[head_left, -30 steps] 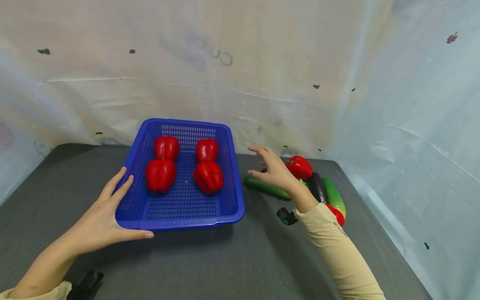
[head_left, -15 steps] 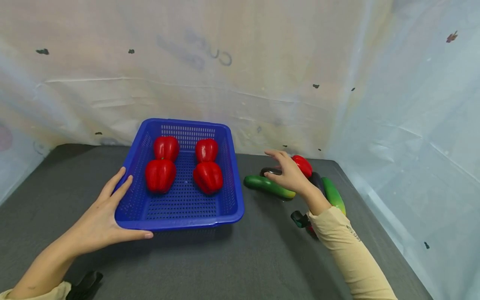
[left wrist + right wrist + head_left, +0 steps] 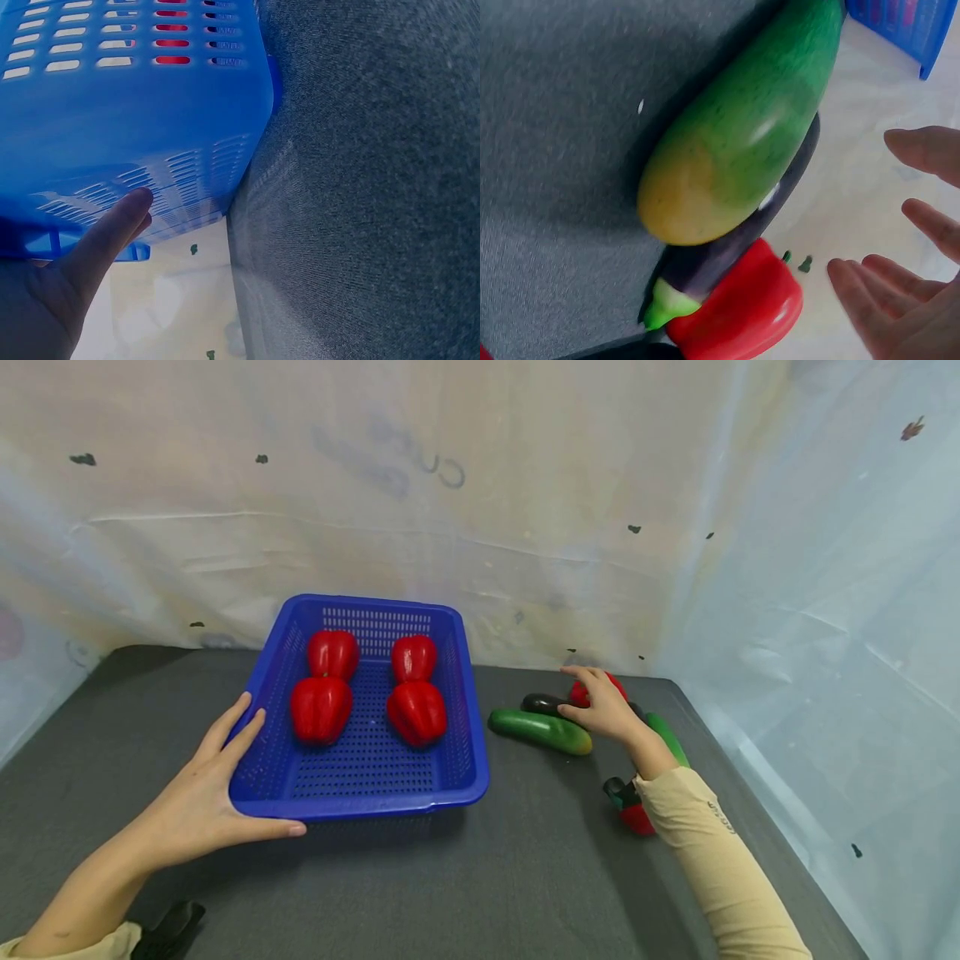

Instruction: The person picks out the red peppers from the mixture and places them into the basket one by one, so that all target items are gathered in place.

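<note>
On a grey tabletop (image 3: 465,877), a person's left hand (image 3: 198,806) rests flat, fingers straight, against the near left corner of a blue basket (image 3: 375,806) holding four red peppers (image 3: 321,708). Their right hand (image 3: 606,710), fingers spread and gripping nothing, hovers over a loose red pepper (image 3: 739,311) wedged against an eggplant (image 3: 727,259) and a cucumber (image 3: 742,142), right of the basket. A grab here could, by appearances, nudge the rounded neighbours and send them rolling (they lie touching). Only the right wrist view shows the pepper's whole body and the eggplant's green stem; overhead, the hand hides most of it.
</note>
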Motion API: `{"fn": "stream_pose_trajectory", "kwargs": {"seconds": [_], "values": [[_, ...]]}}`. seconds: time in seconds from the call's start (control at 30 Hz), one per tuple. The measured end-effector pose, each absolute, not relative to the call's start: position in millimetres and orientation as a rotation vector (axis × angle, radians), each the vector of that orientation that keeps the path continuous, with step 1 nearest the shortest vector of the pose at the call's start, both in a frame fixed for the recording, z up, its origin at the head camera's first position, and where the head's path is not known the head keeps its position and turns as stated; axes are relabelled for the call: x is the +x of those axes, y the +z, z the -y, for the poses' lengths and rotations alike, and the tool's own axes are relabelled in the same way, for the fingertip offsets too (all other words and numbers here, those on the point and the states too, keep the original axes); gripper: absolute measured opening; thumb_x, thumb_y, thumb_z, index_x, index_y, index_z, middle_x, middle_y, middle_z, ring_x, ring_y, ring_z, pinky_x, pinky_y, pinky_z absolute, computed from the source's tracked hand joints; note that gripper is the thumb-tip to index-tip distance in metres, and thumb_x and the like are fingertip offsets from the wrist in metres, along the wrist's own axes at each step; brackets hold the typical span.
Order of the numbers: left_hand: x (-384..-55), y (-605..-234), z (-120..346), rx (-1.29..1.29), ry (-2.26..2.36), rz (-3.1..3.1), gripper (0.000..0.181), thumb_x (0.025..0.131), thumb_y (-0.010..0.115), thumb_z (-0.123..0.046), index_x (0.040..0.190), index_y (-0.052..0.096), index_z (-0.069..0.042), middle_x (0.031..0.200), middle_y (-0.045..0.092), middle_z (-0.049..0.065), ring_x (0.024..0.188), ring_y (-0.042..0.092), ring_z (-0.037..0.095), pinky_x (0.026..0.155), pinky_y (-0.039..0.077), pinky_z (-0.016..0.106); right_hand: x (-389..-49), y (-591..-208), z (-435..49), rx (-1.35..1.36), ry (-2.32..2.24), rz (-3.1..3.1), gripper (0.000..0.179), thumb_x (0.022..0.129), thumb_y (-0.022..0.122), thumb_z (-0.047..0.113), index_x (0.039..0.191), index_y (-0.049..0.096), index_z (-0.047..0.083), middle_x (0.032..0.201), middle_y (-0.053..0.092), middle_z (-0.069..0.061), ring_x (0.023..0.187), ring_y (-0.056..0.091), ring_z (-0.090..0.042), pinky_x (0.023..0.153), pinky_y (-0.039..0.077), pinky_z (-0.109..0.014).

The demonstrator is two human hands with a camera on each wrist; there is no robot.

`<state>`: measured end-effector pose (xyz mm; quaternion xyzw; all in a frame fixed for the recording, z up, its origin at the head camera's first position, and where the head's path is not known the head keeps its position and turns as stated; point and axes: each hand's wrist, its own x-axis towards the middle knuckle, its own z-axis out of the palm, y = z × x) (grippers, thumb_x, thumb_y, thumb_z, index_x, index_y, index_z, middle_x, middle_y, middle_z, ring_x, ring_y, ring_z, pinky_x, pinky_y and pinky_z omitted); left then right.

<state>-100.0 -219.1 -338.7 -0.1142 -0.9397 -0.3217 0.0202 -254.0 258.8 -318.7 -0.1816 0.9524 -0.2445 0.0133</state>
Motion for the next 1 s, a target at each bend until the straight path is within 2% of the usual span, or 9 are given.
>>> {"fn": "stream_pose_trajectory", "kwargs": {"seconds": [0.53,0.8,1.0], "values": [[-99,-338,219,-0.353,-1.015,2.913,0.13,0.063,0.086,-0.048,0.155,0.002,-0.009,0.16,-0.018,0.004,0.14,0.005,0.055,0.089,0.024,0.08,-264,-323,-280,-0.414,-0.66,-2.972,0.067,0.09,0.064,0.021,0.147,0.033,0.001,0.151,0.018,-0.031,0.136,0.024,-0.051,0.106,0.027,-0.066],[-99,-339,218,-0.358,-1.0,2.904,0.131,0.062,0.086,-0.048,0.155,0.003,-0.009,0.16,-0.018,0.004,0.139,0.007,0.055,0.089,0.024,0.079,-272,-331,-290,-0.342,-0.688,-2.951,0.071,0.088,0.064,0.026,0.147,0.033,0.004,0.151,0.015,-0.034,0.134,0.026,-0.054,0.102,0.032,-0.066],[-99,-339,218,-0.343,-0.988,2.916,0.131,0.062,0.086,-0.049,0.155,0.003,-0.009,0.16,-0.018,0.005,0.139,0.007,0.056,0.088,0.025,0.08,-277,-336,-295,-0.321,-0.705,-2.934,0.073,0.088,0.064,0.025,0.148,0.03,0.003,0.151,0.012,-0.035,0.138,0.017,-0.053,0.105,0.026,-0.068]]}}
